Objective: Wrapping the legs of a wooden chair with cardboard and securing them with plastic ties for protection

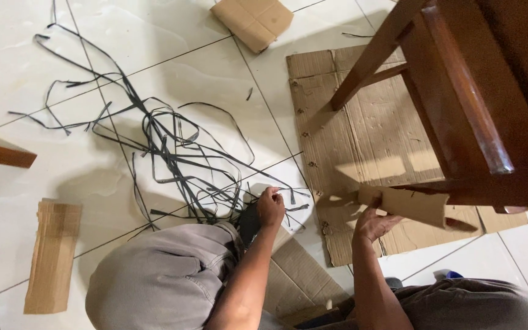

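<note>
My left hand point(270, 206) is closed in a fist at the near end of a tangle of thin black plastic straps point(172, 153) spread over the white tiled floor, and it seems to grip one strap end. My right hand point(371, 223) holds a bent strip of brown cardboard point(414, 205) from below, pressed against the lower rail of a dark wooden chair point(459, 91). The chair stands over a flattened cardboard sheet point(368, 134). My knees in grey trousers point(160, 281) fill the bottom of the view.
A folded cardboard piece point(253, 21) lies at the top centre and a long folded one point(53, 253) at the left. More cardboard point(300, 275) lies under my left arm. A wooden piece point(1, 153) juts in from the left edge.
</note>
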